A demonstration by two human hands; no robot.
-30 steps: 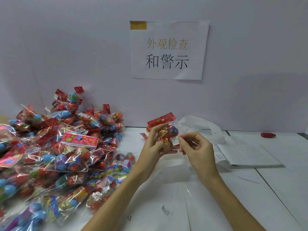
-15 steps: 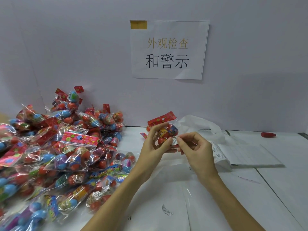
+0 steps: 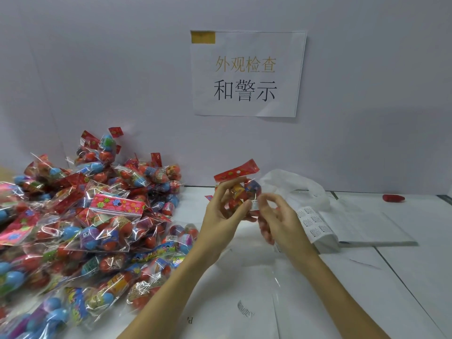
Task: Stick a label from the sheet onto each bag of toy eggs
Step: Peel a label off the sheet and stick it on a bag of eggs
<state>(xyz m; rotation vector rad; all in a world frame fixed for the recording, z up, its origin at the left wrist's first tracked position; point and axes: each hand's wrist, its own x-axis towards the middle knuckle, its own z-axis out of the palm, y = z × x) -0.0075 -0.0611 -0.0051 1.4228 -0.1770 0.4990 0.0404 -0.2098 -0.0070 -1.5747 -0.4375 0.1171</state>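
Glossy, crinkled clear plastic wraps the bag (image 3: 241,192) in the left hand (image 3: 221,211). Right of the right hand (image 3: 276,221), the label sheet (image 3: 315,222) is matt paper.

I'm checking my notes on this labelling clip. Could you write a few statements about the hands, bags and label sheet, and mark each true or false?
1. The left hand holds a bag of toy eggs above the table. True.
2. The right hand rests flat on the table. False: it is raised at the bag, by a small white label.
3. The pile of bags lies on the person's left. True.
4. The label sheet lies under the pile. False: it lies right of the hands.
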